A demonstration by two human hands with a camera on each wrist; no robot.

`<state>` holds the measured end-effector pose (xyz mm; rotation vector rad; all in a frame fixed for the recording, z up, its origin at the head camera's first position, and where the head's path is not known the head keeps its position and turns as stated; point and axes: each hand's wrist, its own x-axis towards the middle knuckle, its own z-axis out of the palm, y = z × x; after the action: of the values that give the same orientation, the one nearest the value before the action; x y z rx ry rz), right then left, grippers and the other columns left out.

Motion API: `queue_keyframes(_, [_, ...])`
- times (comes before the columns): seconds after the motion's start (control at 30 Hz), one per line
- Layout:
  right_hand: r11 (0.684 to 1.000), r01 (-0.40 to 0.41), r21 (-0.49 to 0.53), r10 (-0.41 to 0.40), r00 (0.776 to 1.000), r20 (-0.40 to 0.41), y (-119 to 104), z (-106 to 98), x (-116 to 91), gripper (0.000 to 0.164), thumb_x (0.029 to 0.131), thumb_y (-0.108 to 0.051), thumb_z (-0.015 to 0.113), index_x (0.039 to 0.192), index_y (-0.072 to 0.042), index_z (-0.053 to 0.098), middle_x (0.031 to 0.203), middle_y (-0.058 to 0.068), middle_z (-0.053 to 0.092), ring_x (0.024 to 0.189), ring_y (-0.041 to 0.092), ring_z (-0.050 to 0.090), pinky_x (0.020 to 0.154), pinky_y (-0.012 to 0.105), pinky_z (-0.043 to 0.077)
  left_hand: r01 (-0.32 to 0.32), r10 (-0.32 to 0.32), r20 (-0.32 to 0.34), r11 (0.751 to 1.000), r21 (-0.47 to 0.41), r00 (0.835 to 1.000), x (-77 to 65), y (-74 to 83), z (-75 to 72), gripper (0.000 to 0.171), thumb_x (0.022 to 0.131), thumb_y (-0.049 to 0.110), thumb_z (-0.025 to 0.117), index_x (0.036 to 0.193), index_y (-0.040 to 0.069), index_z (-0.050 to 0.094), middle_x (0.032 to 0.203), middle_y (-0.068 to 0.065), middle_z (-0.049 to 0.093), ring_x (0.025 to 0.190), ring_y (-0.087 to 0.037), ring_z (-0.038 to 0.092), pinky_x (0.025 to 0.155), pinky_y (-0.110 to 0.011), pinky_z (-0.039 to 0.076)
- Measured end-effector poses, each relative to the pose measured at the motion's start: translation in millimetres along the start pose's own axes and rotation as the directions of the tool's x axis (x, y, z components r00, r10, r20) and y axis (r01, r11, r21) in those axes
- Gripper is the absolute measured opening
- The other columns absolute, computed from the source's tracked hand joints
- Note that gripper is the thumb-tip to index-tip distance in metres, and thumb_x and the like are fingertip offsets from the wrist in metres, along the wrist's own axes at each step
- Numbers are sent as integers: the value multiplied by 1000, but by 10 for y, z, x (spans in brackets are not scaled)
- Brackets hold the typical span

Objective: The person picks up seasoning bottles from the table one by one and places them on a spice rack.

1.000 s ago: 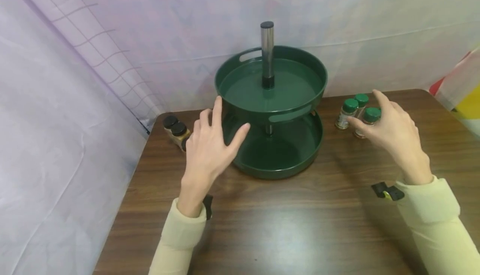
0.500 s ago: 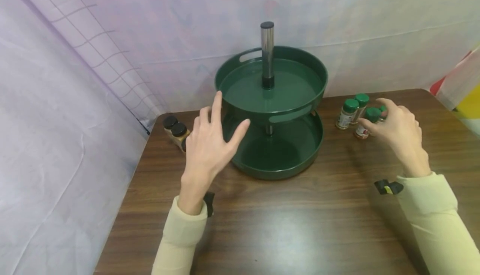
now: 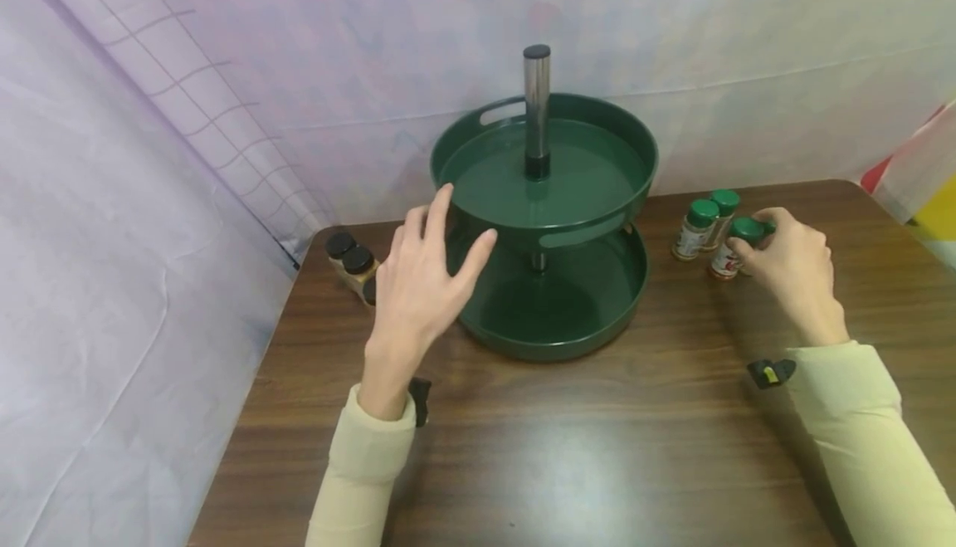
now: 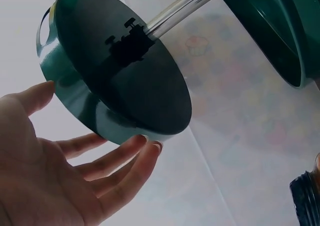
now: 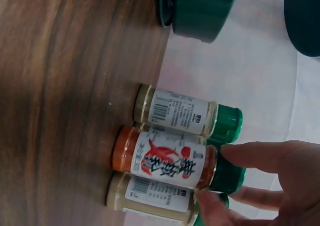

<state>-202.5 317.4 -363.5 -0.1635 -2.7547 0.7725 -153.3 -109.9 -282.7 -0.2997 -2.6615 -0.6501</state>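
A green two-tier round tray point(image 3: 553, 354) with a metal centre pole point(image 3: 536, 107) stands upright at the back of the table. My left hand point(image 3: 418, 281) is spread beside its upper tier, thumb and fingers apart; in the left wrist view the fingertips point(image 4: 147, 148) lie right at that tier's outer wall point(image 4: 90, 110). At the right, my right hand point(image 3: 795, 261) curls round the green cap of a red-labelled spice jar point(image 5: 172, 158), with the thumb point(image 5: 250, 155) on one side and fingers on the other. The jar stands upright among several green-capped jars point(image 3: 690, 236).
Several black-capped jars point(image 3: 351, 263) stand at the table's left edge, partly behind my left hand. A pale cloth point(image 3: 358, 49) hangs behind the wooden table point(image 3: 560, 447). Red and yellow material point(image 3: 922, 173) shows at the far right.
My right hand has lowered onto the red-labelled spice jar, its thumb and fingers drawing together at the cap. My left hand has barely moved, and the tray stays in place.
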Motion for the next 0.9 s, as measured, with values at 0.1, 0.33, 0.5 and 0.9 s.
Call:
queue_keyframes(0.1, [1000,7,13,-7,1000,-5,17,-6,9,55,95,-28,69,126,14,51,89,32,65,71,42,64,51,47,48,-21,21,-24,1000,-5,999,6,7,14,77,100,65,42,160,18,30,145,-16,48,122,-37,54,73,-57,54])
queue_keyframes(0.33, [1000,3,29,-4,1000,12,41,-32,37,55,92,-26,72,119,18,51,83,30,67,57,24,62,47,32,44,-35,35,-40,999,-3,999,16,31,46,76,101,63,42,159,16,31,145,-16,48,121,-37,55,72,-54,55])
queue_keyframes(0.5, [999,3,34,-3,1000,8,43,-48,24,50,90,-29,75,110,13,57,80,24,69,55,13,57,48,32,44,-43,43,-46,999,-1,998,22,44,58,75,101,62,44,159,16,32,144,-16,48,120,-37,55,70,-54,55])
queue_keyframes(0.9, [1000,18,14,-17,997,-73,-209,-439,-86,52,90,-38,74,114,6,61,69,5,63,52,4,48,50,27,38,-31,32,-13,999,5,999,31,118,79,77,101,63,43,160,16,28,145,-17,46,122,-36,53,71,-52,55])
